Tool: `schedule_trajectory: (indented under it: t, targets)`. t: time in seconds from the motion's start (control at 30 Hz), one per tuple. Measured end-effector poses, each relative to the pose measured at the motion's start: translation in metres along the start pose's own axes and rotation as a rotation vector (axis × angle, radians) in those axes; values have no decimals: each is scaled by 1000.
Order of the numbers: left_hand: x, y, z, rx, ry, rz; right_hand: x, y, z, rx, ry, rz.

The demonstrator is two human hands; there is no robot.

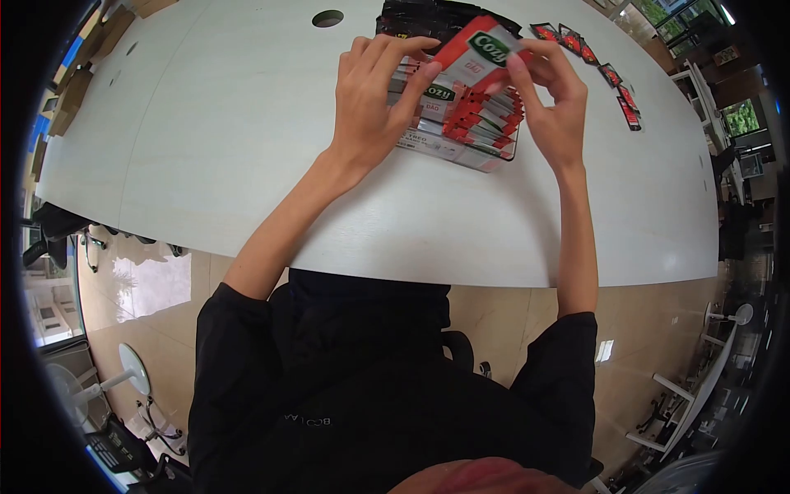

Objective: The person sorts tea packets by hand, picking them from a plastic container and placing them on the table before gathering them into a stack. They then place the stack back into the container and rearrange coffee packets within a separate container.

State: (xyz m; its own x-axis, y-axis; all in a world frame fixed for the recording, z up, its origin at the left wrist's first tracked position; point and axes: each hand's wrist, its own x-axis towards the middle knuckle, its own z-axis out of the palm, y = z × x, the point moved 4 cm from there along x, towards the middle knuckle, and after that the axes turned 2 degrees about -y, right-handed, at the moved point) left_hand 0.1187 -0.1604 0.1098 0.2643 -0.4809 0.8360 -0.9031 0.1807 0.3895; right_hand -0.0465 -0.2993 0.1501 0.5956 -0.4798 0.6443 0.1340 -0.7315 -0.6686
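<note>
Well in from the near edge of the worktop [247, 140], my head view showed my left grip [369, 99] and right grip [558, 103] pinched narrowly on opposite sides of a red Cozy packet [476, 59], above a container [467, 156] of smaller packets [485, 123]. It seemed light and slick, best held by its edges.

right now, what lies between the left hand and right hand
A Cozy packet, with more packets showing beneath it, in the head view.
</note>
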Motion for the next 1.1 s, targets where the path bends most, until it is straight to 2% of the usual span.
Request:
schedule_trajectory:
  t: [0.07,0.2,0.27,0.4,0.47,0.6,0.73,0.8,0.93,1.03,1.1]
  targets:
    - [-2,-9,2,-106,16,-46,5,-11,14,-193,-97,-55]
    - [-9,-11,5,-101,-23,-93,-4,-14,16,-282,10,-169]
    - [-7,-5,5,-108,22,1,-11,-10,14,-296,27,-182]
    - [-7,0,2,-102,-12,40,-20,0,6,-343,98,-219]
    - [-6,1,-1,3,-24,124,-21,3,9,-308,112,-212]
    - [-4,-5,0,19,5,99,-25,-2,14,-338,128,-253]
    - [-5,-7,1,98,4,139,-28,2,19,-313,94,-98]
    - [-6,-7,2,123,-8,142,-27,-1,23,-414,39,-262]
    - [-6,-5,2,86,-4,104,-28,-4,23,-491,30,-223]
    - [-6,-5,3,68,0,93,-26,-4,15,-572,69,-330]
    - [-7,-6,2,66,10,96,-25,-2,7,-574,216,-395]
